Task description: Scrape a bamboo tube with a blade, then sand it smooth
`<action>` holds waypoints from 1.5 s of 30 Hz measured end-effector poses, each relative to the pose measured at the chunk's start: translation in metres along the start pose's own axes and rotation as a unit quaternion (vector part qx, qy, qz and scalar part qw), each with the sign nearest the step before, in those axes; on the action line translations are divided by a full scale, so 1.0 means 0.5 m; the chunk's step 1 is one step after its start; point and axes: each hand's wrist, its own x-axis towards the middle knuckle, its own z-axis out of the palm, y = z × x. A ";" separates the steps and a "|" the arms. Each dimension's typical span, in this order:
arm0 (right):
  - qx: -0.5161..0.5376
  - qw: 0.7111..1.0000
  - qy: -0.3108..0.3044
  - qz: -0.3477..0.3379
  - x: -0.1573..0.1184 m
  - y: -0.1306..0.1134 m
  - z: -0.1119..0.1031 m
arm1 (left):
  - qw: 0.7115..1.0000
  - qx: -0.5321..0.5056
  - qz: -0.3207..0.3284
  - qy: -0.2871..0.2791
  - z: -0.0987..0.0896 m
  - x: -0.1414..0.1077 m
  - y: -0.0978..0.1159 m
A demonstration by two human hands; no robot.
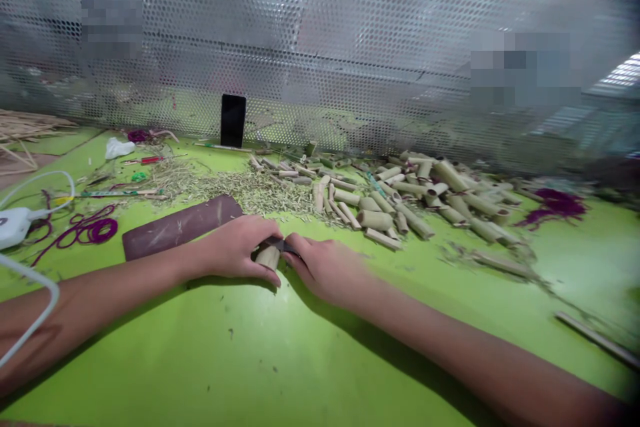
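Head view, forward and down across a green surface (200,360). Near centre: left hand (235,250), fingers curled and closed around a short bamboo tube (267,257), tube lying tilted and just above the surface, its exact contact hidden by the hands. Right hand (325,271), fingers pressed together, pinching a dark strip (283,246), probably abrasive paper, against the top of the tube; both hands nearly touching, strip between them.

Just left of and beyond the hands: flat brown sandpaper sheet (180,227) lying on the surface. Farther, centre: scattered shavings (235,190). Far right of these: heap of cut bamboo tubes (400,200) in mixed lengths, lying at various angles.

Left side: white power adapter (13,227) with white cable (35,180), one loop crossing above the left forearm; tangled purple cord (85,230) beside the adapter; slender tool (120,193) lying among the shavings; red-handled tool (145,161); white plastic bag (119,147); bundle of thin bamboo strips (30,125) at the far left corner.

Far edge: black phone (233,120) standing upright against a perforated metal sheet (320,33). Right side: purple stain (555,205) beyond the heap; long bamboo stick (597,340) near the right edge.
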 end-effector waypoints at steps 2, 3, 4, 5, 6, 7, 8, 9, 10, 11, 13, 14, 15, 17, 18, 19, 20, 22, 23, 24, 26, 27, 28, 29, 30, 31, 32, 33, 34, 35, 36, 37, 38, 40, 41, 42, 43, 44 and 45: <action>0.006 1.000 0.007 -0.007 -0.003 0.000 0.004 | 1.000 -0.001 0.019 0.001 0.000 0.001 -0.002; 0.007 1.000 0.011 -0.009 -0.005 0.000 0.006 | 1.000 -0.002 0.029 0.000 0.001 0.001 -0.002; 0.007 1.000 0.014 -0.011 -0.006 0.000 0.008 | 0.999 -0.002 0.038 -0.002 0.001 0.001 -0.003; 0.007 1.000 0.015 -0.011 -0.007 0.000 0.009 | 0.999 0.000 0.043 -0.004 0.001 0.001 -0.004; 0.007 1.000 0.015 -0.012 -0.007 0.000 0.011 | 0.999 0.003 0.047 -0.006 0.001 0.001 -0.004; 0.009 1.000 0.014 -0.014 -0.008 0.000 0.012 | 0.999 0.007 0.049 -0.006 0.001 0.001 -0.005; 0.012 1.000 0.012 -0.016 -0.008 0.000 0.012 | 0.999 0.010 0.051 -0.005 0.001 0.001 -0.005; 0.015 1.000 0.009 -0.017 -0.009 0.000 0.013 | 0.998 0.011 0.054 -0.004 0.001 0.001 -0.006; 0.017 1.000 0.006 -0.017 -0.010 0.000 0.013 | 0.998 0.011 0.058 -0.003 0.001 0.000 -0.006; 0.020 1.000 0.003 -0.018 -0.011 0.000 0.013 | 0.998 0.010 0.061 -0.002 0.002 0.000 -0.007; 0.025 0.999 -0.004 -0.022 -0.015 -0.001 0.013 | 0.998 0.009 0.064 -0.003 0.002 -0.001 -0.009; 0.026 0.999 -0.007 -0.025 -0.017 -0.002 0.013 | 0.998 0.008 0.064 -0.004 0.002 -0.002 -0.009; 0.025 0.999 -0.011 -0.029 -0.018 -0.002 0.012 | 0.998 0.008 0.063 -0.004 0.003 -0.002 -0.010; 0.022 0.999 -0.016 -0.032 -0.019 -0.002 0.010 | 0.998 0.007 0.060 -0.003 0.003 -0.002 -0.011; 0.019 0.999 -0.016 -0.028 -0.017 -0.002 0.009 | 0.998 0.006 0.056 -0.002 0.004 -0.001 -0.011; 0.015 1.000 -0.014 -0.021 -0.015 -0.002 0.007 | 0.999 0.005 0.049 0.000 0.005 0.000 -0.011; 0.009 1.000 -0.011 -0.012 -0.012 -0.001 0.006 | 0.999 0.005 0.039 0.003 0.005 0.001 -0.010; -0.011 1.000 -0.002 0.007 -0.003 0.000 0.003 | 1.000 0.006 0.014 0.009 0.006 0.002 -0.007; -0.021 1.000 0.003 0.014 0.001 0.001 0.003 | 1.000 0.007 0.002 0.011 0.006 0.003 -0.005; -0.030 0.999 0.007 0.017 0.004 0.001 0.003 | 1.000 0.009 -0.008 0.012 0.005 0.004 -0.003; -0.040 0.999 0.015 0.012 0.008 0.002 0.004 | 1.000 0.011 -0.016 0.012 0.005 0.004 -0.001; -0.040 0.999 0.018 0.010 0.009 0.003 0.004 | 1.000 0.012 -0.016 0.012 0.005 0.004 -0.001; -0.040 0.999 0.020 0.008 0.009 0.004 0.004 | 1.000 0.013 -0.013 0.013 0.004 0.005 -0.001; -0.038 0.999 0.019 0.007 0.008 0.004 0.004 | 1.000 0.013 -0.011 0.013 0.004 0.005 -0.002; -0.037 0.999 0.017 0.008 0.008 0.005 0.004 | 1.000 0.013 -0.007 0.013 0.005 0.005 -0.003; -0.035 0.999 0.013 0.010 0.007 0.005 0.003 | 1.000 0.013 -0.004 0.013 0.005 0.005 -0.004; -0.032 0.999 0.008 0.012 0.006 0.006 0.002 | 1.000 0.012 -0.001 0.013 0.005 0.005 -0.005; -0.029 0.999 0.004 0.014 0.005 0.006 0.000 | 1.000 0.011 0.002 0.013 0.006 0.006 -0.005; -0.025 1.000 0.000 0.016 0.004 0.005 -0.001 | 1.000 0.010 0.004 0.013 0.006 0.006 -0.006; -0.022 1.000 -0.002 0.017 0.004 0.005 -0.002 | 1.000 0.009 0.007 0.012 0.006 0.006 -0.006; -0.019 1.000 -0.003 0.018 0.003 0.005 -0.003 | 1.000 0.007 0.010 0.012 0.006 0.006 -0.007; -0.016 1.000 -0.004 0.018 0.003 0.004 -0.003 | 1.000 0.007 0.012 0.011 0.007 0.006 -0.007; -0.014 1.000 -0.004 0.017 0.002 0.004 -0.002 | 1.000 0.008 0.014 0.011 0.007 0.006 -0.007; -0.007 1.000 -0.004 0.017 0.001 0.005 -0.001 | 1.000 0.011 0.018 0.009 0.007 0.006 -0.006; -0.002 1.000 -0.004 0.016 0.000 0.005 0.000 | 1.000 0.013 0.019 0.007 0.006 0.006 -0.006; 0.002 1.000 -0.005 0.016 -0.001 0.006 0.001 | 1.000 0.016 0.020 0.004 0.006 0.006 -0.006; 0.005 1.000 -0.005 0.017 -0.001 0.006 0.002 | 1.000 0.017 0.021 0.001 0.005 0.006 -0.005; 0.008 1.000 -0.006 0.018 -0.002 0.007 0.003 | 1.000 0.019 0.020 -0.002 0.005 0.005 -0.005; 0.009 1.000 -0.007 0.019 -0.002 0.007 0.004 | 1.000 0.020 0.020 -0.004 0.005 0.005 -0.004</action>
